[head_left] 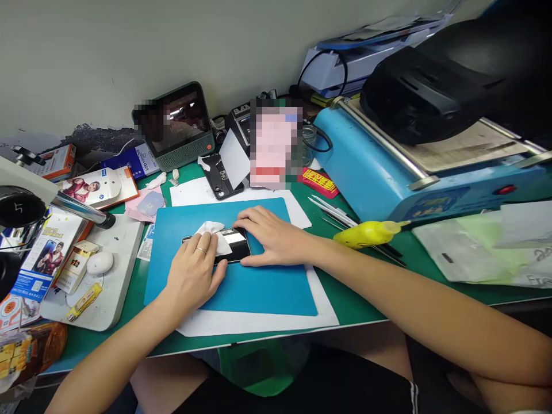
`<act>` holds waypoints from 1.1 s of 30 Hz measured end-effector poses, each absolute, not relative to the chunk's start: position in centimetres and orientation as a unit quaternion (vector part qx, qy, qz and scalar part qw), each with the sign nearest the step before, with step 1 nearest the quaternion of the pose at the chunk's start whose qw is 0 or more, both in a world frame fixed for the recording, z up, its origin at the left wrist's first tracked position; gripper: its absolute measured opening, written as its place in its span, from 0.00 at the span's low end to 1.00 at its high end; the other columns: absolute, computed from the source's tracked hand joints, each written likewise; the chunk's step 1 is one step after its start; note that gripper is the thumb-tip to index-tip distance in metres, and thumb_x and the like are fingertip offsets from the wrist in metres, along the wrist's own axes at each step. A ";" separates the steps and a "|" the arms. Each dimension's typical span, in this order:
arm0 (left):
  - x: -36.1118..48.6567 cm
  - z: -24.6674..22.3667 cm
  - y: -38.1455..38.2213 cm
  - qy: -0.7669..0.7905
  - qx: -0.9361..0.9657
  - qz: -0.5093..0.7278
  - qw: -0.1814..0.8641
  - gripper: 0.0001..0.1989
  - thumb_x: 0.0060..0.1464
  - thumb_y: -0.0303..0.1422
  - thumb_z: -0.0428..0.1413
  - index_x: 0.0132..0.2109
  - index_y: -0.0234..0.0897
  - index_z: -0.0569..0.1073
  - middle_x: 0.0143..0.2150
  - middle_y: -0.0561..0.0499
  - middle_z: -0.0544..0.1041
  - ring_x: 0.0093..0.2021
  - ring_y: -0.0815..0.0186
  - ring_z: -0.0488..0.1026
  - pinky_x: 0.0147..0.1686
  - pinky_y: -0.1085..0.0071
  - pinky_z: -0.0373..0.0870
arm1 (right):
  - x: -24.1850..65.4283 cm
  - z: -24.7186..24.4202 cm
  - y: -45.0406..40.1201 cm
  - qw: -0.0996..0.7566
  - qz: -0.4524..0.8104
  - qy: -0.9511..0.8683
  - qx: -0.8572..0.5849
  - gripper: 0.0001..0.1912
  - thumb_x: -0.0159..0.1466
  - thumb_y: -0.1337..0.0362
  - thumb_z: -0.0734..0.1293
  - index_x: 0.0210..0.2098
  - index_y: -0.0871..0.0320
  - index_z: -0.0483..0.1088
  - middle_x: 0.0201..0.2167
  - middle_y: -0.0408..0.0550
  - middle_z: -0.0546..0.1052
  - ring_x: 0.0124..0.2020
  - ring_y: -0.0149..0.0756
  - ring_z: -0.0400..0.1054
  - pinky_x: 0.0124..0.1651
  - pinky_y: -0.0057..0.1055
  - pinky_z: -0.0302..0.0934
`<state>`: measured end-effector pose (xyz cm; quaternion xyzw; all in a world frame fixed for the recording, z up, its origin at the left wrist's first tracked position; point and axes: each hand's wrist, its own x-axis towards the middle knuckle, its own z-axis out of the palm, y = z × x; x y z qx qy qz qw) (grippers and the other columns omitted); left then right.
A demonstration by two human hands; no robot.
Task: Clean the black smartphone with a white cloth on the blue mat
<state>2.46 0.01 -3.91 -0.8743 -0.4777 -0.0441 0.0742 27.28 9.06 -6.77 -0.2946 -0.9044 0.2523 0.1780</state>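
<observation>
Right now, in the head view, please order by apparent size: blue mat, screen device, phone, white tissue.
1. Blue mat
2. Screen device
3. Phone, white tissue: unsure; left hand partly covers both.

The black, glossy phone [240,251] lies flat on the mat [263,293], its length running roughly nine to three o'clock; a crumpled white tissue [210,227] covers part of it toward eleven.

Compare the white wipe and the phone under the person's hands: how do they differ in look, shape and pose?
The white wipe is pale and matte; the phone is dark and glossy.
The wipe is crumpled; the phone is a flat slab.
The wipe lies on top of the phone, while the phone lies on the blue mat.
Both are partly covered by the left hand.
</observation>
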 end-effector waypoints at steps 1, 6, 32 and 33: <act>2.4 -3.8 -0.1 -0.489 -0.868 -0.037 0.078 0.26 0.75 0.42 0.44 0.67 0.29 0.69 0.59 0.32 0.78 0.57 0.47 0.76 0.53 0.52 0.74 | 27.3 -6.7 9.1 0.177 0.253 -0.904 -0.297 0.36 0.63 0.43 0.74 0.62 0.59 0.70 0.59 0.64 0.72 0.58 0.61 0.66 0.61 0.61 0.66; 2.4 -3.6 -0.2 -0.506 -0.858 -0.022 0.084 0.25 0.74 0.41 0.44 0.67 0.31 0.69 0.55 0.34 0.78 0.50 0.48 0.74 0.45 0.55 0.73 | 27.3 -6.8 9.2 0.181 0.266 -0.899 -0.297 0.37 0.62 0.42 0.75 0.62 0.60 0.71 0.59 0.63 0.72 0.59 0.60 0.65 0.61 0.60 0.66; 3.1 -3.3 1.8 -0.463 -0.886 -0.034 -0.022 0.27 0.65 0.27 0.44 0.66 0.28 0.73 0.48 0.38 0.74 0.45 0.52 0.71 0.44 0.57 0.73 | 27.0 -7.1 9.2 0.192 0.242 -0.903 -0.300 0.38 0.62 0.44 0.75 0.62 0.61 0.70 0.58 0.64 0.72 0.57 0.61 0.65 0.59 0.58 0.65; 3.2 -3.3 1.8 -0.462 -0.886 -0.031 -0.019 0.28 0.65 0.27 0.44 0.67 0.27 0.73 0.48 0.38 0.74 0.45 0.52 0.71 0.44 0.56 0.73 | 27.0 -7.0 9.2 0.190 0.243 -0.903 -0.300 0.38 0.62 0.44 0.75 0.62 0.61 0.70 0.58 0.64 0.72 0.58 0.61 0.65 0.60 0.58 0.65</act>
